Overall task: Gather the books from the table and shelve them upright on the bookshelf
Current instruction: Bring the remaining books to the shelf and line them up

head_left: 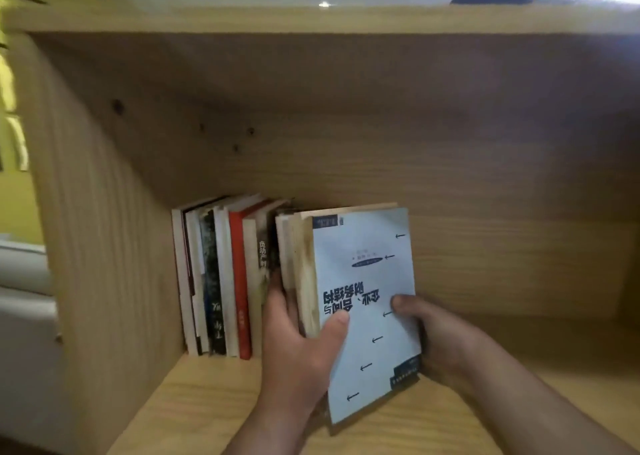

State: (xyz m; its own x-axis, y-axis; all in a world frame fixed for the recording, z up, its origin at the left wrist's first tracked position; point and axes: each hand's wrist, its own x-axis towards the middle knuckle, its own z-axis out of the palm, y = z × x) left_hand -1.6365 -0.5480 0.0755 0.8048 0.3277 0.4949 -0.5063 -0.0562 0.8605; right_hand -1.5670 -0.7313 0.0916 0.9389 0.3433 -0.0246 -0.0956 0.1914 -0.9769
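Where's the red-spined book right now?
Head view, left of centre: the red-spined book stands upright in the row of shelved books, left of the left hand gripping the pale blue-covered stack of books.

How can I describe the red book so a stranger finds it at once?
In the wooden bookshelf, find the row of upright books near its left side. The red book stands toward the row's right end, left of the stack gripped by the left hand and right hand; only its spine is red.

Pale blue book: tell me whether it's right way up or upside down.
Upside down: the pale blue book shows its cover title inverted.
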